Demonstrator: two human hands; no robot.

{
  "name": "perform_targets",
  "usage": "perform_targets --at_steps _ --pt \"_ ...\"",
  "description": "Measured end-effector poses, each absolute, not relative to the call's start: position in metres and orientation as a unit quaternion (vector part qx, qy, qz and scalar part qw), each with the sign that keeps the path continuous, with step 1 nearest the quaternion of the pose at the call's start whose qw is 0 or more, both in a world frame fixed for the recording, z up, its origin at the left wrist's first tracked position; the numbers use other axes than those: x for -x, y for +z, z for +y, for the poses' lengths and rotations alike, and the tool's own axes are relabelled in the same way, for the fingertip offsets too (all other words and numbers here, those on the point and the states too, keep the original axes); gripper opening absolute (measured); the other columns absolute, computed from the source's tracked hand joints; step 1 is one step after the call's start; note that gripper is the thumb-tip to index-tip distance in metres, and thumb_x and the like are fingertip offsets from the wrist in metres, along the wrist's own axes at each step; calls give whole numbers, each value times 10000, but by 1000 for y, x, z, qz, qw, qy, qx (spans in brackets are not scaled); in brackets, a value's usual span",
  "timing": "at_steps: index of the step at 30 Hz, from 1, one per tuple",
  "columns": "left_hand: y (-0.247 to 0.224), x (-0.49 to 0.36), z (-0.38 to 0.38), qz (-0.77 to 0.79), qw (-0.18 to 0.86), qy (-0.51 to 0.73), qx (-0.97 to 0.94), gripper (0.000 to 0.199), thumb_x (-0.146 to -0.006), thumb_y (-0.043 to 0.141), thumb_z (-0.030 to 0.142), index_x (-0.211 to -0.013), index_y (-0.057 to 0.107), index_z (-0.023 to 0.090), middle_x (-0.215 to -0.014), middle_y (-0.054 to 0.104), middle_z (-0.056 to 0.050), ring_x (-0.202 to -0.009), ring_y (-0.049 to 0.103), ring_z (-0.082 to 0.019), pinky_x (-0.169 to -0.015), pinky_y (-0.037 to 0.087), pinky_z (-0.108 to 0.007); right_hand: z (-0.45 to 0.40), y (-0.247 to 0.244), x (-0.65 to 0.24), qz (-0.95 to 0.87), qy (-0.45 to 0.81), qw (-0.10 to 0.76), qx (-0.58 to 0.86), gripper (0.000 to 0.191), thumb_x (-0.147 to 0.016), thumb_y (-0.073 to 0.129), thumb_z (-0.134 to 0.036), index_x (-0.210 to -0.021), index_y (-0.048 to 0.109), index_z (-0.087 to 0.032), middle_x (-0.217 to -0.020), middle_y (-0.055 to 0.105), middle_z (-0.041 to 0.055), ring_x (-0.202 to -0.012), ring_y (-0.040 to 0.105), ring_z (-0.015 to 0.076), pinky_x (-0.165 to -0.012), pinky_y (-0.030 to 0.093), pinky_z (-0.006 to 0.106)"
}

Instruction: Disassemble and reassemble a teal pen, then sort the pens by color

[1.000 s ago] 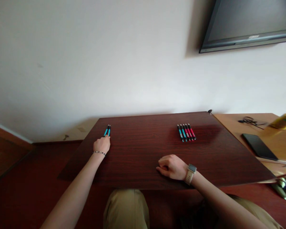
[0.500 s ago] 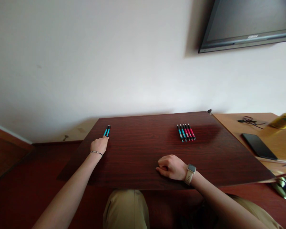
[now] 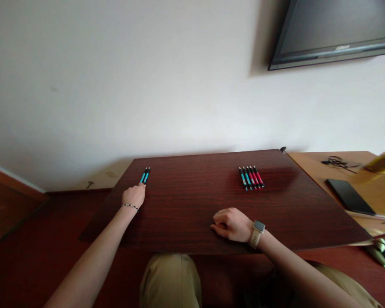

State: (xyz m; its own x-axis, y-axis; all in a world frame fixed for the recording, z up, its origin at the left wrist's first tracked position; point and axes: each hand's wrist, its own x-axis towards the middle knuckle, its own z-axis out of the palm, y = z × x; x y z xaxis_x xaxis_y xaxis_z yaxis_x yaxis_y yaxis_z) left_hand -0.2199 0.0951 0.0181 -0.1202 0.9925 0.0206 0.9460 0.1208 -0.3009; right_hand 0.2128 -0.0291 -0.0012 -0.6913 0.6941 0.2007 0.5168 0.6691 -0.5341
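Left hand [image 3: 134, 196]: arm extended toward 11 o'clock across the dark wooden board [image 3: 195, 214], fingers drawn close together, fingertips at the near ends of the two blue pens [image 3: 145, 175]. Whether the tips press on the barrels or only sit against their ends cannot be told – the hand covers the contact. It grips nothing that can be seen.

Right hand [image 3: 231, 224]: resting on the board at about 1 o'clock close in, fingers curled loosely under, holding nothing; a watch [image 3: 257, 228] sits on the wrist.

Position of the pens: the blue pair lies side by side at 11 o'clock, close to the board's far-left corner. A row of six pens [image 3: 251, 177] – three blue, three red, judged by colour – lies at 1 o'clock, well apart from both hands.

Surroundings: a lighter desk adjoins at 3 o'clock, carrying a black phone [image 3: 349, 196], a cable [image 3: 335, 162] and a blurred bottle [image 3: 380, 162]. A wall-mounted screen [image 3: 336, 32] hangs at 2 o'clock.

Probable faults:
- The pair are round barrels near an edge; a forward or leftward nudge from the fingertips could roll them off the board to the floor
- Contact on the ends only gives poor control; one pen may pivot and separate from its neighbour
- The board appears to rest over the lap, so a shift of the knees could tilt it and disturb both groups
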Motion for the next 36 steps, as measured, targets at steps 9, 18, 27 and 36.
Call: perform_targets --at_steps 9,18,27,36 --pt "19 217 99 -751 96 101 645 555 -1066 224 335 -1198 693 68 -1002 767 -260 -982 758 -385 -832 563 -463 -29 2 -213 -892 231 195 336 359 -981 602 -305 -679 433 -211 -672 515 -25 -637 429 129 -632 266 293" --pt "29 191 89 -756 68 107 642 615 -1068 242 431 -1050 750 85 -1047 764 -263 -1000 747 -398 -841 558 -470 -29 1 -213 -893 224 197 337 371 -981 601 -313 -673 421 -212 -674 515 -25 -636 430 129 -625 265 291" --pt "28 8 60 -611 -31 16 791 540 -1051 340 604 -1053 707 208 -1001 783 -182 -952 768 -321 -846 545 -402 -32 9 -213 -899 247 221 286 366 -893 592 -180 -646 325 -218 -636 478 -34 -616 402 130 -624 265 298" --pt "18 -148 71 -513 -102 -27 852 569 -1043 366 627 -1130 696 171 -1020 766 -228 -997 766 -327 -813 554 -408 -39 28 -227 -870 205 341 291 398 -951 513 -190 -651 257 -238 -602 424 -25 -592 351 139 -636 292 320"
